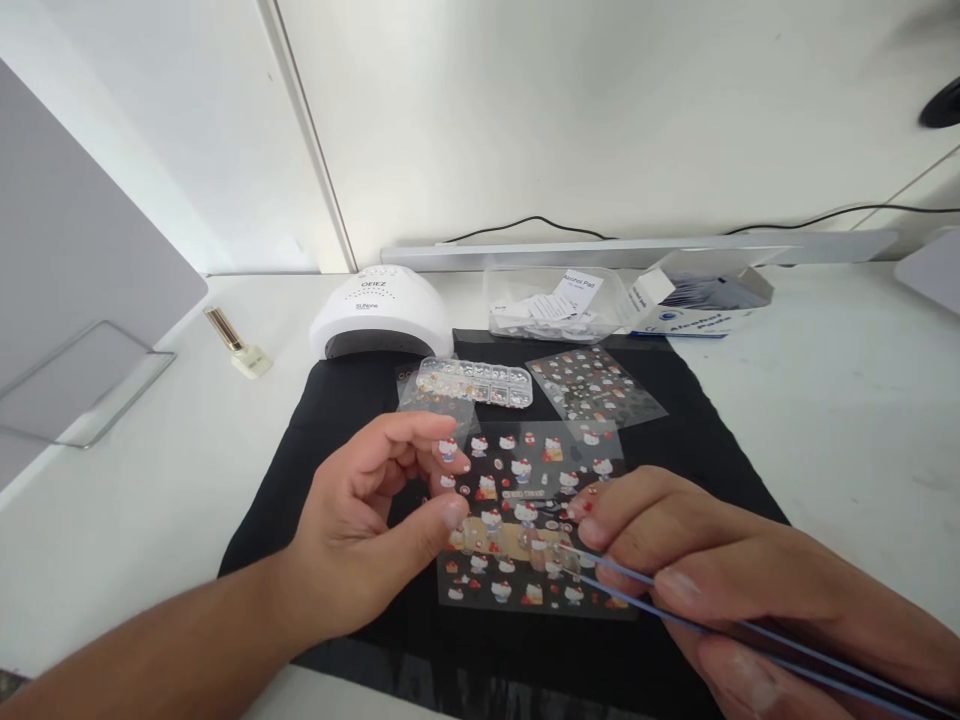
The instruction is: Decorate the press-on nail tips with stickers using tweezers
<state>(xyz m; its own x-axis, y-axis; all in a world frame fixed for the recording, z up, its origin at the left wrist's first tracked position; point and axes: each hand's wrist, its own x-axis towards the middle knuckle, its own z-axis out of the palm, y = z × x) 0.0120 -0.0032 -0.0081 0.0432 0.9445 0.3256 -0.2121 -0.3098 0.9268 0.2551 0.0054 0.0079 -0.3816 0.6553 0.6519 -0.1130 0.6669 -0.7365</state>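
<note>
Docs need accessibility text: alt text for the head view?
Right hand points tweezers at a cartoon sticker sheet on a black mat; left hand hovers open beside it. Behind: white nail lamp, rhinestone box.

A mat (660,400) lies on the surface (825,400). In the middle of the mat lies a sticker sheet (525,500). The left hand (375,530) is at its 9 o'clock side and the right hand (675,560) at 4 o'clock, with the tweezers (637,590) reaching onto the sheet. At 12 o'clock from the sheet sits a bead box (475,381), and a second sticker sheet (596,385) at 1 o'clock. Behind the mat stand a lamp (380,312), a tray (555,300) and a box (701,295). A bottle (238,343) lies at 10 o'clock.
</note>
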